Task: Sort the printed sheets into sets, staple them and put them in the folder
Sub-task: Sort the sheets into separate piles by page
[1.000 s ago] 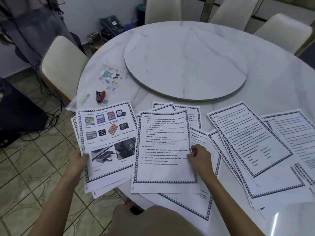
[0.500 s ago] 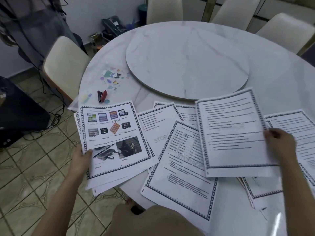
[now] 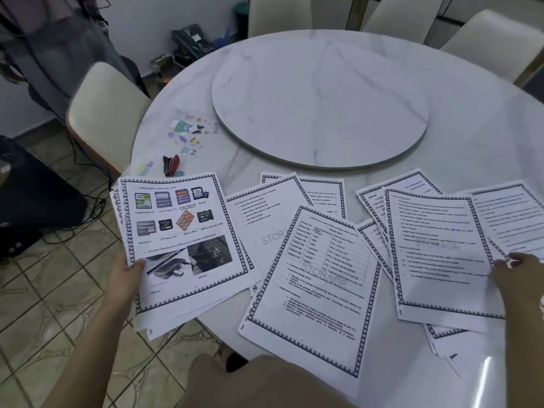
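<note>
Table: a round white marble-look table (image 3: 471, 136) fills the middle and right.
Turntable: a raised round marble disc (image 3: 319, 104) sits on the table's far centre.
Chairs: one cream padded chair (image 3: 106, 113) stands at the left; other cream chairs (image 3: 494, 33) line the far rim.
Floor: beige patterned tiles (image 3: 59, 304) cover the near left.
Wall: a plain white wall (image 3: 164, 13) closes the far left.
Left edge: a black box (image 3: 35, 201) stands with loose black cables (image 3: 97, 201) beside it.

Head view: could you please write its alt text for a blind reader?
A person's left hand grips a picture-topped stack at the table edge; right hand holds a text sheet over other sheets spread there. A stapler lies beyond.
</note>
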`<state>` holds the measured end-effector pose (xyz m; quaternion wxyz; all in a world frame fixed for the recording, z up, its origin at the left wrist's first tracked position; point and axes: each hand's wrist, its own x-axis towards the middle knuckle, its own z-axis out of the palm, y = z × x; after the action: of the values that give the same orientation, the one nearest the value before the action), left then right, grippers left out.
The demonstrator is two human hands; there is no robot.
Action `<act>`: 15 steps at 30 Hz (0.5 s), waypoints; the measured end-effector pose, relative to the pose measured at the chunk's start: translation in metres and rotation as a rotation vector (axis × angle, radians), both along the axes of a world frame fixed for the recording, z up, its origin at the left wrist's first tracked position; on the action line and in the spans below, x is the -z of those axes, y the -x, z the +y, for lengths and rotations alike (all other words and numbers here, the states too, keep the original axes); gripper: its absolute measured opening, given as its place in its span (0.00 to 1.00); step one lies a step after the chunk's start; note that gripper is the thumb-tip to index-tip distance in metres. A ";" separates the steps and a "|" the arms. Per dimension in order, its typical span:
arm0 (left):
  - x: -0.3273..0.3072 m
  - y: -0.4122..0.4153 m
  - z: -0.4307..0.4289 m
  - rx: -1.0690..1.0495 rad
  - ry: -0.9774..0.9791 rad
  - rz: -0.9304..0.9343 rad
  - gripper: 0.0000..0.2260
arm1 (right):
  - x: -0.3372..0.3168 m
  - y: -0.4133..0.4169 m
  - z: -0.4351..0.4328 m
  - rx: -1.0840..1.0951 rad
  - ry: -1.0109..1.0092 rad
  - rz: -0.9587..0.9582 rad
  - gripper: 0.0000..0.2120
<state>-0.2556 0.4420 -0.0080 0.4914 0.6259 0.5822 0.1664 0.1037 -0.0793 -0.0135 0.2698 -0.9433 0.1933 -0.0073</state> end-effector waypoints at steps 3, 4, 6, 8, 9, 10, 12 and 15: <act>0.000 0.002 0.005 -0.008 0.002 -0.002 0.15 | -0.010 0.007 0.022 -0.054 -0.010 -0.084 0.27; -0.001 0.002 0.006 -0.013 0.003 -0.003 0.15 | -0.029 0.019 0.045 -0.087 -0.025 -0.101 0.25; -0.001 0.003 0.008 -0.020 -0.002 -0.011 0.16 | -0.047 0.029 0.075 -0.197 -0.047 -0.131 0.18; -0.002 0.004 0.009 -0.025 -0.014 -0.025 0.16 | -0.051 0.033 0.101 -0.304 -0.074 -0.115 0.14; -0.002 0.004 0.010 -0.026 -0.018 -0.027 0.16 | -0.050 0.036 0.114 -0.351 -0.102 -0.086 0.14; -0.001 0.005 0.011 -0.031 -0.020 -0.031 0.16 | -0.048 0.038 0.128 -0.399 -0.134 -0.051 0.14; -0.001 0.008 0.012 -0.042 -0.016 -0.041 0.16 | -0.043 0.044 0.157 -0.509 -0.175 0.002 0.15; -0.002 0.012 0.013 -0.047 -0.017 -0.050 0.16 | -0.038 0.052 0.205 -0.665 -0.179 0.061 0.16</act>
<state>-0.2674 0.4552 -0.0060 0.4964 0.6121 0.5827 0.1984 0.0515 0.1257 0.0243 0.3331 -0.9270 -0.1171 0.1264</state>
